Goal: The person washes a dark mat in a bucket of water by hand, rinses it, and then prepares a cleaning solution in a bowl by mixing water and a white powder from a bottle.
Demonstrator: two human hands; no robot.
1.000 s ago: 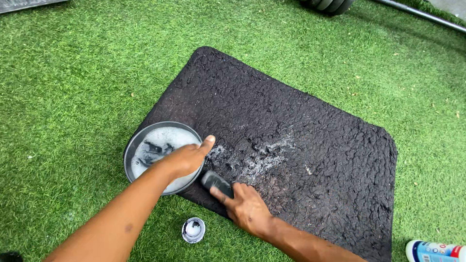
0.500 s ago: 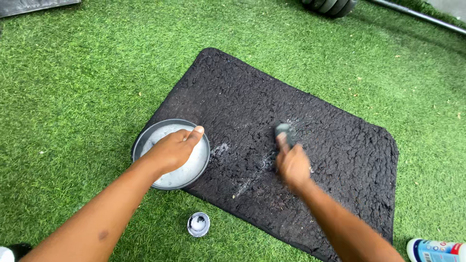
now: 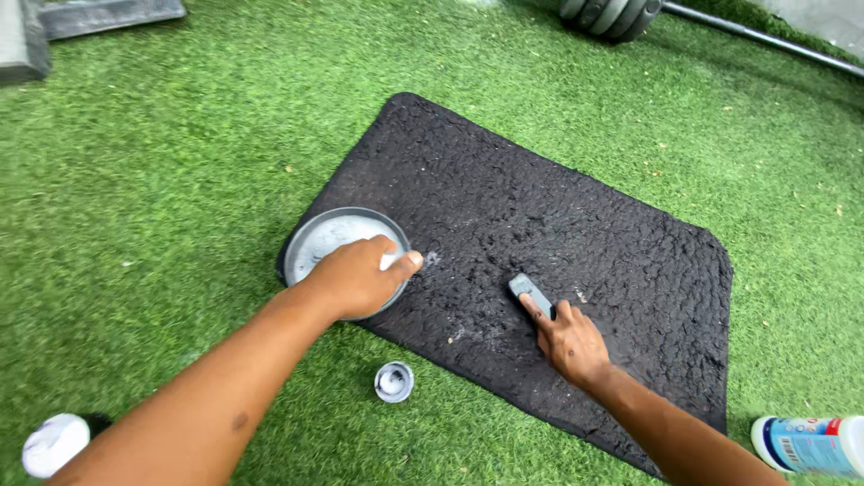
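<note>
Hands at work on a dark rubber mat (image 3: pixel 576 225) laid flat on green artificial turf (image 3: pixel 162 180), seen from above. We take the mat as our clock face: our left hand (image 3: pixel 360 277) rests at about eight o'clock, curled over the near rim of a shallow round metal bowl (image 3: pixel 328 236) that sits on the mat's edge, apparently to steady it; the fingers (image 3: pixel 400 263) are bent around something pale, though we cannot tell what it is. Our right hand (image 3: pixel 569 340) lies at about six o'clock, palm down, with the fingers closed on a small grey brush (image 3: pixel 531 292) whose head presses against the mat's surface just beyond the fingertips, a hold suited to scrubbing. Pale streaks of suds show on the mat between bowl and brush. Off the mat, a small round cap (image 3: pixel 393 381) lies on the turf at seven o'clock, just beside the mat's near edge. A white bottle (image 3: pixel 805 445) lies on its side at four o'clock. A white rounded object (image 3: pixel 54 444) sits well apart at eight o'clock.
</note>
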